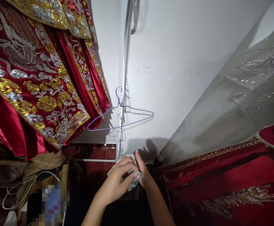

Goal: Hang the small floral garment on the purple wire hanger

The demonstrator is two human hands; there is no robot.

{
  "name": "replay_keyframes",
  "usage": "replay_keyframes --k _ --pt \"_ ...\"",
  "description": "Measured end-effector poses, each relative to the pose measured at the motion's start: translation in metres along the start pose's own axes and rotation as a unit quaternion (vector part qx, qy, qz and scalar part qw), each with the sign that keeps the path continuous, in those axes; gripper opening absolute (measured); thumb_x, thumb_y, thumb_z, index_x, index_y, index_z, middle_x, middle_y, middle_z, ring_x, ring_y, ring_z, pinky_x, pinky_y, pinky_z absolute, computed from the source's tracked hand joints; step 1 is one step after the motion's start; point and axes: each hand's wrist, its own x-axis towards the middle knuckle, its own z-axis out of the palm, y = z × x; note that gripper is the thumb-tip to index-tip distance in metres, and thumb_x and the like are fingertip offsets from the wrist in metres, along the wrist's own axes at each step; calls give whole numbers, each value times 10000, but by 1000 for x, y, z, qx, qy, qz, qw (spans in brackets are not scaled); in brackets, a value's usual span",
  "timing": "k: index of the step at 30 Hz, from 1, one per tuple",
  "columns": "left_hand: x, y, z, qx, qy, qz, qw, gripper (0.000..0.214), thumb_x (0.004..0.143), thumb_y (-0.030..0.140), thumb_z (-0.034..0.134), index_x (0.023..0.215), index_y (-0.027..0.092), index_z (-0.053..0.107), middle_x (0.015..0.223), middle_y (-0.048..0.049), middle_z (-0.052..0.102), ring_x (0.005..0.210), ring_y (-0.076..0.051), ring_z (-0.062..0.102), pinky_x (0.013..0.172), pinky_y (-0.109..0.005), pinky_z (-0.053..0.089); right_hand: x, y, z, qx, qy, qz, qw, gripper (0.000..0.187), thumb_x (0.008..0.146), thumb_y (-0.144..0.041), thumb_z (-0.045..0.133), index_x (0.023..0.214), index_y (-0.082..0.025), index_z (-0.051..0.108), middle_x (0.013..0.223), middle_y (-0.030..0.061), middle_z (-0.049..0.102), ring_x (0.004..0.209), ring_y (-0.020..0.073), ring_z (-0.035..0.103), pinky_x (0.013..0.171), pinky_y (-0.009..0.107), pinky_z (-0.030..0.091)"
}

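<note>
A small crumpled pale cloth point(134, 185), whitish with a faint greenish pattern, is bunched between my two hands low in the middle of the view. My left hand point(119, 176) curls over it from the left, its fingers and thumb closed on the cloth. From the right, my right hand point(143, 174) presses against the same cloth with its thumb pointing up. The other fingers of that hand are mostly hidden behind the bundle. Just beyond my hands, a purple wire hanger point(137, 121) hangs from a hook on a metal upright point(121, 122).
Red garments with gold and silver embroidery point(49, 84) hang at left. On the right are a sheer sparkling fabric point(221, 110) and a red embroidered garment point(221, 185). A white cable point(3, 202) loops over items at lower left. Behind the upright is a white wall point(174, 40).
</note>
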Motion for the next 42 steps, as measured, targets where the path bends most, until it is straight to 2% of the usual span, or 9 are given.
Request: replay_keyframes --k 6,10,16,21,25,31,34,37,42 --pt "1 -13 -31 27 60 -12 998 372 986 420 485 1315 257 547 1197 -92 638 1174 -260 554 1035 -383 404 -14 -25 11 83 -166 74 980 475 788 -629 653 933 -178 686 876 86 671 836 227 647 749 325 501" --pt "-11 -39 -51 6 -107 -65 992 444 1006 500 368 948 198 689 806 -56 683 870 -230 637 893 -345 463 -13 -76 -5 -111 -369 39 922 416 641 -326 815 983 -180 628 894 29 640 729 147 577 629 237 437" --pt "-48 -51 -51 -93 -252 -184 945 367 866 542 611 828 179 579 669 14 534 549 -124 488 525 -225 389 7 -133 -14 -196 -177 -164 950 268 674 -139 617 889 -226 482 653 -80 394 545 87 315 522 204 270" --pt "-58 -53 -62 168 -107 -171 965 318 843 442 642 686 178 560 648 9 537 612 -145 507 576 -235 335 63 -118 1 -289 -20 -272 918 392 686 -150 590 1068 -231 568 702 -70 461 623 114 420 626 217 359" --pt "-55 -68 -92 408 -2 -237 881 110 819 317 609 834 225 668 776 -57 691 731 -255 653 624 -278 376 101 -80 -7 -319 -22 -208 924 556 726 -181 542 1281 -207 559 693 -54 561 592 132 469 630 239 399" --pt "-35 -68 -152 518 97 -296 797 298 930 324 417 1001 206 681 940 -153 741 862 -326 703 743 -370 474 86 -59 -36 -389 5 -248 887 454 814 -181 445 1197 -246 679 570 -63 531 472 123 343 553 235 342" --pt "-23 -54 -179 502 162 -225 820 381 977 374 346 1051 209 681 1090 -142 733 989 -325 687 836 -391 485 76 -67 -41 -383 17 -276 881 354 824 -200 454 1053 -230 723 656 -27 606 565 143 458 605 240 378" --pt "-19 -58 -181 383 121 -169 900 375 964 447 414 1050 208 690 1077 -107 742 1047 -302 679 907 -374 490 71 -71 -39 -367 11 -278 888 312 805 -196 468 987 -220 720 724 -12 639 627 152 500 639 242 393" --pt "-13 -101 -104 185 66 -88 977 453 896 407 599 1300 203 573 1345 -115 621 1239 -270 586 1056 -388 431 64 -67 -26 -382 17 -289 878 266 797 -190 468 945 -215 688 618 -45 518 499 112 325 536 234 303"
